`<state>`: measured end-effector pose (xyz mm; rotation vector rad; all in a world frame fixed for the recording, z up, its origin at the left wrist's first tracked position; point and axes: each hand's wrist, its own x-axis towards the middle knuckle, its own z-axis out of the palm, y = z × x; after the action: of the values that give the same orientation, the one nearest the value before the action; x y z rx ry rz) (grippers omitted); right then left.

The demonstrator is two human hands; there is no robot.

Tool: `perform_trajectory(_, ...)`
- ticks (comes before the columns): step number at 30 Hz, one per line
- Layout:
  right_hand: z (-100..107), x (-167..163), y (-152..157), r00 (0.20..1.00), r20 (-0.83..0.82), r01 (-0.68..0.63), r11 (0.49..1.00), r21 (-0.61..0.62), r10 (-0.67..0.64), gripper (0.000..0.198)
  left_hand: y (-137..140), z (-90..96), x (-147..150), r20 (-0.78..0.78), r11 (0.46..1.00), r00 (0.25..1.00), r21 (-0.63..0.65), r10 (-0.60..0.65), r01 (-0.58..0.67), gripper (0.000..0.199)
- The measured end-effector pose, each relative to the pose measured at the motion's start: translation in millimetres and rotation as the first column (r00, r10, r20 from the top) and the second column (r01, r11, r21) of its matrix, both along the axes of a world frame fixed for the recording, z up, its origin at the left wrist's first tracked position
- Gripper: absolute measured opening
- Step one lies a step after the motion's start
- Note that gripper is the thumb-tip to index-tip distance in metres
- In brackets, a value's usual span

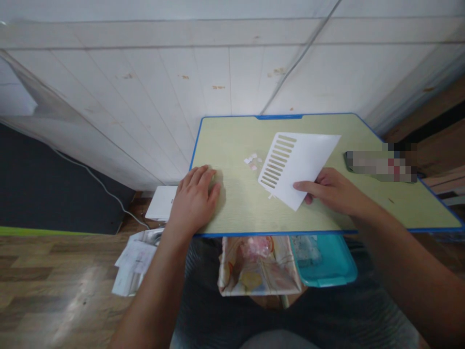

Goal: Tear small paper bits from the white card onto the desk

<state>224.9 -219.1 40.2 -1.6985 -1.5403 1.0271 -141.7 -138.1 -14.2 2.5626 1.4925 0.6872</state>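
My right hand [327, 191] grips the lower right part of a white sheet [305, 157], thumb on top and fingers beneath. A column of rounded slots runs along the sheet's left side, and the table shows through them. The sheet is held at a slant over the pale, blue-edged table [236, 208]. My left hand [198, 196] lies palm down at the table's left edge, fingers stretched and holding nothing. Between the hands, several small white paper scraps [252, 160] lie on the table, and another scrap [271, 196] sits just below the sheet.
A phone-like object [379, 166], partly blurred out, lies at the table's right. Below the front edge are a patterned fabric bin [261, 286] and a teal plastic tray [341, 266]. Papers [134, 261] and a white box [160, 203] stand at the left. A white panelled wall [163, 97] rises behind.
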Motion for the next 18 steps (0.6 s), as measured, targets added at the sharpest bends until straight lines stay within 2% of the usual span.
perform_trajectory(8,5.2,-10.1,-10.3,0.998,-0.029,-0.056,0.998,-0.006,0.056,0.047,-0.7,0.4,1.2,-0.002,1.0,1.0,0.007,-0.006,0.006,0.045)
perform_trajectory(14,5.1,2.1,-22.1,0.997,-0.038,0.072,0.995,0.063,-0.07,0.046,-1.4,0.9,2.0,0.014,1.0,1.0,-0.008,-0.005,0.005,0.044)
perform_trajectory(18,7.7,5.9,-31.8,0.997,-0.046,0.07,0.997,0.034,-0.068,0.045,-1.5,1.8,1.9,0.01,1.0,1.0,-0.015,-0.002,0.002,0.045)
